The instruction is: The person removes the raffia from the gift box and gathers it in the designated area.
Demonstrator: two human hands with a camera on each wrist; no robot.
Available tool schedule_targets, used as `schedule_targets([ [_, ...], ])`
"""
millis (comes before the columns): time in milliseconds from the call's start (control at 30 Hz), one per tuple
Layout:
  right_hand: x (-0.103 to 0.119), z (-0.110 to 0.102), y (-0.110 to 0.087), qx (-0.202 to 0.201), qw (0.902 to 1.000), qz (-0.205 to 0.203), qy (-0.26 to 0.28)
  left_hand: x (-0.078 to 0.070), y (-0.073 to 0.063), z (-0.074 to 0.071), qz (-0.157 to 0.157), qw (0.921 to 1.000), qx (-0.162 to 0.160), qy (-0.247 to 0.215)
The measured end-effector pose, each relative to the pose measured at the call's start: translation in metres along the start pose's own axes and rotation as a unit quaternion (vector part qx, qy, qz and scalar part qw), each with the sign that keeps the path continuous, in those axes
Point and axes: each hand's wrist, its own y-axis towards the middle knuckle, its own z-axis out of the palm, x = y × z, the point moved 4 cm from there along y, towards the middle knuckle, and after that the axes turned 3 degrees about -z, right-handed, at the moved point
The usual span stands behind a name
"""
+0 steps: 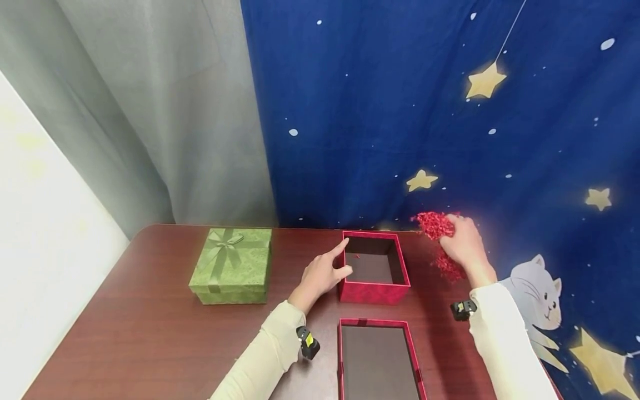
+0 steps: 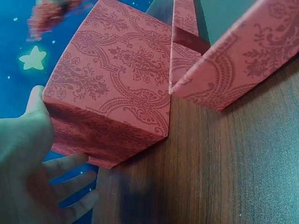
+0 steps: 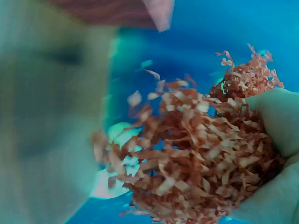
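Observation:
My right hand (image 1: 465, 243) grips a bunch of red shredded paper (image 1: 434, 225), held up right of the red box. The crinkled strips (image 3: 201, 149) spill out between thumb and fingers in the right wrist view. An uncovered red gift box (image 1: 374, 293) with a dark lining stands near the table's back edge, one small red scrap on its floor. Alongside its left wall is my left hand (image 1: 321, 273), with index finger and thumb at the rim. The left wrist view shows that hand's fingers spread beside the box's patterned side (image 2: 117, 60).
In front of the box lies a shallow red lid (image 1: 380, 361), inside facing up. A closed green gift box (image 1: 232, 272) with a ribbon bow stands to the left on the brown table (image 1: 150, 333). Behind hang a grey curtain and a blue starry one (image 1: 350, 139).

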Motion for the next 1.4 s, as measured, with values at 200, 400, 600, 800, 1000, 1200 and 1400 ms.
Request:
schedule_targets([
  [200, -0.033, 0.029, -0.025, 0.084, 0.9953, 0.045, -0.015, -0.004, 0.0, 0.001, 0.005, 1.0, 0.006, -0.003],
  [400, -0.044, 0.05, -0.042, 0.178, 0.9762, 0.123, -0.017, -0.007, 0.0, 0.002, 0.008, 0.9999, 0.004, -0.011],
  [600, -0.051, 0.058, -0.049, 0.209, 0.9659, 0.146, -0.048, -0.009, -0.003, 0.001, 0.007, 0.9998, 0.007, -0.018],
  [800, -0.056, 0.06, -0.053, 0.225, 0.9616, 0.148, -0.053, -0.01, -0.003, 0.001, 0.002, 0.9997, 0.011, -0.022],
  [1000, -0.052, 0.059, -0.057, 0.255, 0.9473, 0.186, -0.056, -0.009, -0.002, 0.0, 0.0, 0.9998, 0.012, -0.017],
  [1200, -0.027, 0.043, -0.053, 0.202, 0.9598, 0.186, -0.057, -0.007, -0.001, -0.001, -0.005, 1.0, 0.007, 0.005],
  [1400, 0.015, 0.031, -0.046, 0.086, 0.9901, 0.107, -0.029, -0.003, -0.006, -0.003, 0.01, 0.9994, -0.021, 0.025],
])
